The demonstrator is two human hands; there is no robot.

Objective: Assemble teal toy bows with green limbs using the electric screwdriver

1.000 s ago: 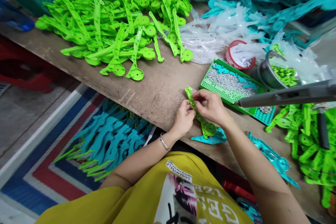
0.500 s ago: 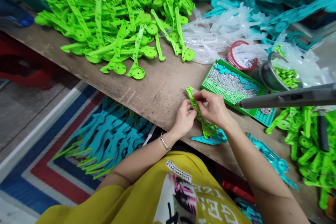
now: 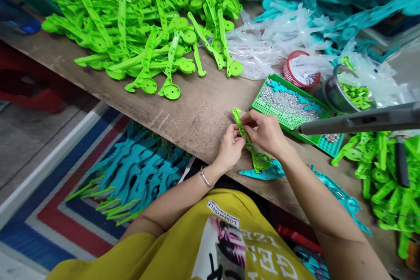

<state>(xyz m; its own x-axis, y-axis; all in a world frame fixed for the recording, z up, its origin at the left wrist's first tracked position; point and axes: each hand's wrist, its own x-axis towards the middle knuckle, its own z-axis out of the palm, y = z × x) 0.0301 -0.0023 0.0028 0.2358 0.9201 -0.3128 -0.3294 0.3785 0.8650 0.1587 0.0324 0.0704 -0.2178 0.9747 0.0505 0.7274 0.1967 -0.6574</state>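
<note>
Bench (image 3: 203, 109): front edge slanting from upper left to lower right, close to the body, leaving little margin there; most room ahead-left, as far as the green pile (image 3: 98, 30). Ahead-right, tighter: grey tool (image 3: 357, 122) jutting in from the right, tip in front of the green tray (image 3: 262, 107). Right hand (image 3: 265, 133), just short of the tray: fingertips pinched together on the stem of the green part (image 3: 260, 162); any small item between them hidden. Left hand (image 3: 229, 146): fingers curled closed around the same stem from the left. Green part: held between both hands near the front edge, narrow end pointing away, round end over the blue part (image 3: 274, 171); contact there unclear. Probably light, stiff, rather smooth plastic; perhaps breakable at the thin stem. Best gripped by the stem's sides.
</note>
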